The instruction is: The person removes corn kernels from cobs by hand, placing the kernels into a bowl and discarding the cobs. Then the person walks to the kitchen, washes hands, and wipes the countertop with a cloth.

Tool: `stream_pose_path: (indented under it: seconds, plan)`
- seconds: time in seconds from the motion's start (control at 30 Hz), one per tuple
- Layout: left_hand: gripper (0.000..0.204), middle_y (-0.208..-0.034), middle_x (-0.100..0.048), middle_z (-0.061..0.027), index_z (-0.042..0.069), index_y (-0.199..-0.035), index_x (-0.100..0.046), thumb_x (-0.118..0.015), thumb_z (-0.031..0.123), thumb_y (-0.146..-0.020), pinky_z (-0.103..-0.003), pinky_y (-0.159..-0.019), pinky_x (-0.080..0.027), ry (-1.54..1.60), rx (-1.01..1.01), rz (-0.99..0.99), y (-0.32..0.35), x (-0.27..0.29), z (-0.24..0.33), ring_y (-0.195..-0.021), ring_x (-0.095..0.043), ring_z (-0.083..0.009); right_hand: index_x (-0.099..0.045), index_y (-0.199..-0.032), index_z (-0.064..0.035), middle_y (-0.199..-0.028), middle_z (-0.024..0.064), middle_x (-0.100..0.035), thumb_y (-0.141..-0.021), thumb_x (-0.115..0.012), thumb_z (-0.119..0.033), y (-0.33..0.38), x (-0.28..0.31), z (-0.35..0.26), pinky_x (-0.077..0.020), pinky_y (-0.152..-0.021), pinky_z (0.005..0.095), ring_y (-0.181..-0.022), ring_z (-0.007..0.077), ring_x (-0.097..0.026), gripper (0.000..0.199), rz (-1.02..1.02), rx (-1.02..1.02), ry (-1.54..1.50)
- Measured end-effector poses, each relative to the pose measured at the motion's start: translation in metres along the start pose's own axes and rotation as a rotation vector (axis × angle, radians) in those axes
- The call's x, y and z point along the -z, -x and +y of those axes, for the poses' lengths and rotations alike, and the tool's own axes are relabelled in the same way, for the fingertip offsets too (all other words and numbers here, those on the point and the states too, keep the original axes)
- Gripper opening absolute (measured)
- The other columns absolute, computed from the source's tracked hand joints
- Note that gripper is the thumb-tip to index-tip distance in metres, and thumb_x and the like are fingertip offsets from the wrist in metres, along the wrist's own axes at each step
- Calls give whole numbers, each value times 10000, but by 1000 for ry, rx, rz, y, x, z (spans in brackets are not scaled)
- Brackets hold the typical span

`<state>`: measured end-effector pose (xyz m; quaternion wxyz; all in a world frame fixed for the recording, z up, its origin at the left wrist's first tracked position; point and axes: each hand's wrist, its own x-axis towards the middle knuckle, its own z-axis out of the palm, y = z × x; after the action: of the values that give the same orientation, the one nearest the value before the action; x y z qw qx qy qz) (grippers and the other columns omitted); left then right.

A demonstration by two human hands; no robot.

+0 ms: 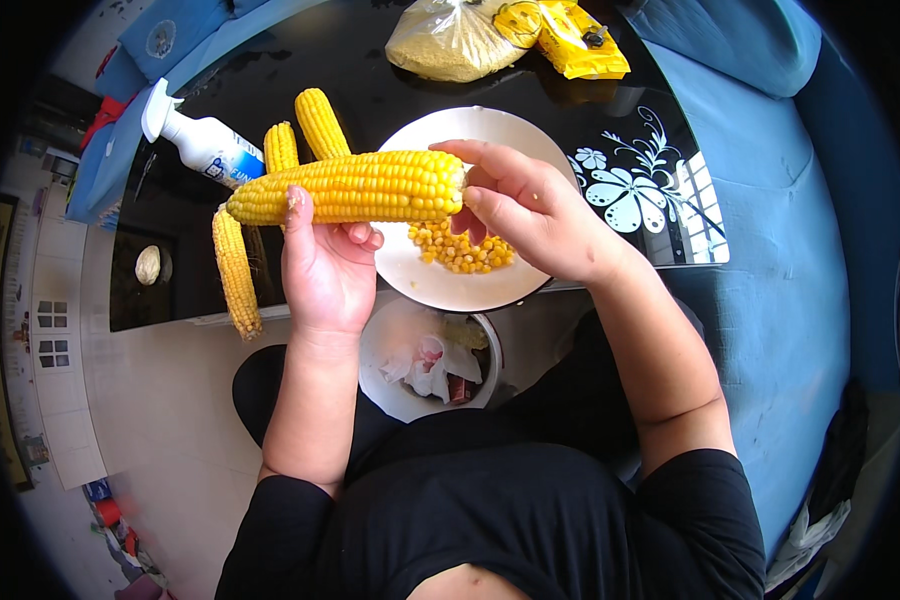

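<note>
at the centre of the frame the left hand [328, 268] wraps its grip around the corn cob [350, 187], held level. the right hand [530, 210] pinches the cob's right end above the white plate [410, 270] of loose kernels [460, 248] on the black bench [370, 60].

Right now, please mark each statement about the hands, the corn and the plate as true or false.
1. The left hand holds a cob. True.
2. The plate is bare. False: loose kernels lie on it.
3. The right hand is at the cob's end. True.
4. The spray bottle stands upright. False: it lies on its side.
5. Three other cobs lie left of the plate. True.
</note>
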<state>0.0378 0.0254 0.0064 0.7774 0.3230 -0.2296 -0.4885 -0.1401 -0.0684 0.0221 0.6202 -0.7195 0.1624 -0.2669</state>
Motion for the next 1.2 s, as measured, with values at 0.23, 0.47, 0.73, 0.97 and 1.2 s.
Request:
stream_pose_path:
  seconds: [0.23, 0.47, 0.73, 0.97, 1.2]
  plan:
    - [340, -886, -575, -31, 85, -1059, -485, -438, 381, -898, -228, -571, -411, -31, 8, 6, 0, -2, 0, -625, -484, -74, -384, -1242, 14, -941, 96, -557, -875, -437, -150, -1, 2, 0, -472, -717, 251, -792, 109, -550, 406, -9, -46, -74]
    - [356, -894, -571, -42, 75, -1062, -480, -445, 385, -891, -232, -576, -415, -96, -37, -27, 1, -3, -2, -635, -489, -85, -369, -1221, 27, -969, 105, -549, -867, -475, -178, -2, 3, 5, -467, -711, 248, -813, 118, -544, 423, -14, -43, 10]
    - [393, -1001, -567, -74, 80, -1101, -465, -475, 398, -871, -215, -580, -424, -82, -63, -52, 1, 1, -4, -666, -497, -80, -401, -1215, -17, -941, 78, -569, -871, -524, -286, -1, 2, 0, -459, -654, 216, -772, 92, -555, 454, -7, -39, -68]
    - [456, -1155, -521, -141, 64, -1176, -438, -484, 392, -862, -217, -604, -425, -91, -91, -92, 2, 1, -4, -690, -498, -87, -413, -1219, -43, -896, 59, -566, -878, -436, -229, 0, 1, -7, -443, -622, 201, -735, 80, -551, 389, 5, -49, -83]
    - [441, -1177, -501, -171, 52, -1166, -440, -494, 366, -862, -235, -625, -430, -173, -141, -123, 2, -3, -6, -717, -495, -103, -405, -1207, -26, -994, 94, -529, -834, -337, -107, -2, 2, 5, -446, -697, 237, -813, 101, -528, 387, 46, 32, 148]
